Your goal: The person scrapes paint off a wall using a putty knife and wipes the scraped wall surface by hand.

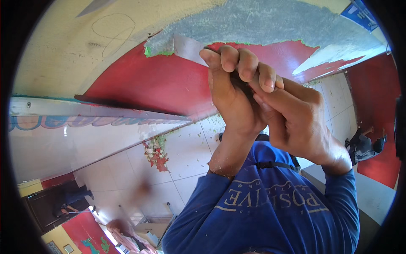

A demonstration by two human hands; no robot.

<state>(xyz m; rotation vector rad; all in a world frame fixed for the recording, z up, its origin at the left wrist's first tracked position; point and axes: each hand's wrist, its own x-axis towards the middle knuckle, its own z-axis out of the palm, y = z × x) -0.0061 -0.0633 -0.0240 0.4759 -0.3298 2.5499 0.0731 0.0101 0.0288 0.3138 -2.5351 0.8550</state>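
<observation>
My left hand (232, 97) is closed, fingers curled over at the top, around what looks like the handle of a metal scraper. The scraper's flat blade (187, 46) sticks out leftward against the wall (232, 23), on a patch of grey where red and cream paint is peeled, with green bits at the edge. My right hand (300, 118) is closed against the left one, its fingers meeting the left hand's over the grip. The handle itself is mostly hidden by both hands.
Paint flakes (156, 154) lie on the tiled floor (190, 186) below. A long ledge (97, 108) runs along the left. A person (366, 144) is by the red wall at right, another (74, 199) by a dark door at lower left, and a pink-clad figure (127, 237) at the bottom.
</observation>
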